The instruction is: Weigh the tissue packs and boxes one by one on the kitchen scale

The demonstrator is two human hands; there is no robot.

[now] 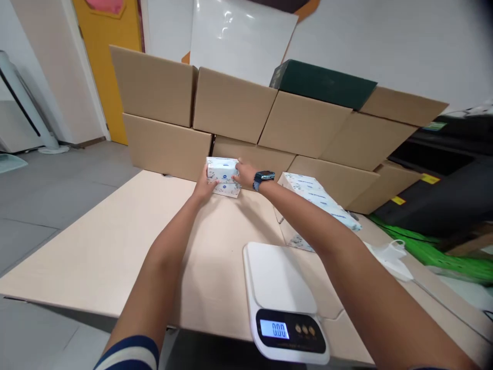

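At the far side of the table, a white tissue pack [220,167] with a pale blue print rests on a second, similar pack [228,190]. My left hand [203,186] grips the upper pack's left end, its thumb across the front. From the right, my right hand [245,173] grips the same pack, fingers on its top and front; a dark watch is on that wrist. More packs with the same print form a block [314,192] to the right, partly hidden behind my right forearm. Nearer to me lies a white digital scale [279,280], its lit display reading 0.00.
Cardboard boxes [234,105] stand in two rows along the table's back edge, with a dark green box [327,82] on top. At right are a white plastic object [393,259] and green material [435,252]. The pale tabletop [96,246] extends left.
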